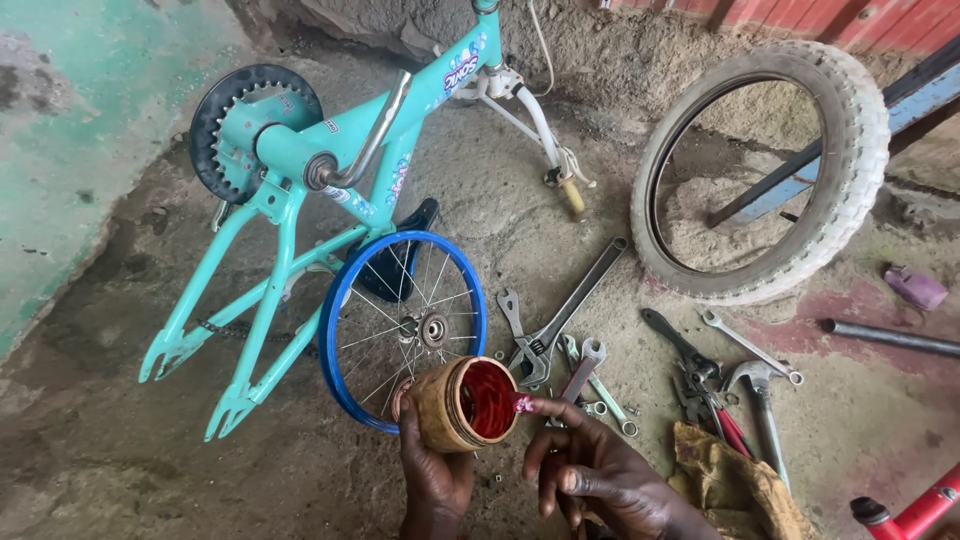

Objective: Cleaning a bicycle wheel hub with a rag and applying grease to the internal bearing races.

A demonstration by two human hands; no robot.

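Note:
My left hand (432,478) grips a round, dirty tan tin (452,405), tilted so its mouth faces right; red grease (488,398) fills the inside. My right hand (600,475) is beside it, with the index fingertip at the tin's rim carrying a dab of red grease. Just behind the tin a blue-rimmed spoked wheel (345,300) with a bare hub leans against an upturned turquoise bicycle frame (290,200).
Wrenches (560,315), pliers and a hammer (760,395) lie scattered on the dirt floor to the right. A white tyre (850,150) lies at the back right. A tan rag (735,485) sits by my right hand, a red frame tube (915,515) in the corner.

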